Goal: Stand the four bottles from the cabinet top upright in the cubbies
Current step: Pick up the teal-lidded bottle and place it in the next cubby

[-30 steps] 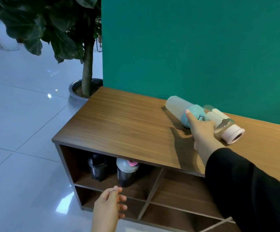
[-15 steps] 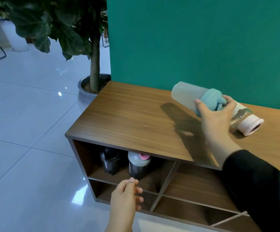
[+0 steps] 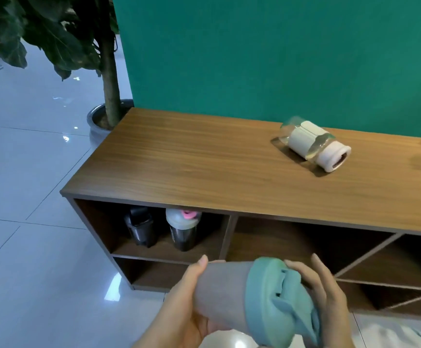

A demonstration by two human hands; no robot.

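Note:
I hold a frosted bottle with a teal lid (image 3: pixel 225 295) sideways in front of the cabinet, low in view. My left hand (image 3: pixel 179 307) cups its body and my right hand (image 3: pixel 325 295) wraps the lid end. A clear bottle with a white sleeve and cap (image 3: pixel 310 143) lies on its side on the wooden cabinet top (image 3: pixel 192 162). In the upper left cubby (image 3: pixel 99 222), a black bottle (image 3: pixel 140 228) and a dark bottle with a grey lid and pink spout (image 3: pixel 183 228) stand upright.
The cubby (image 3: pixel 292 242) to the right of the filled one holds nothing, with slanted dividers (image 3: pixel 365 256) further right. A green wall (image 3: pixel 267 54) backs the cabinet. A potted tree (image 3: pixel 109 79) stands at its left end on glossy white floor tiles (image 3: pixel 23 197).
My right hand lifted the teal-lidded bottle off the cabinet top and brought it down in front of the cubbies. My left hand rose and took hold of its body.

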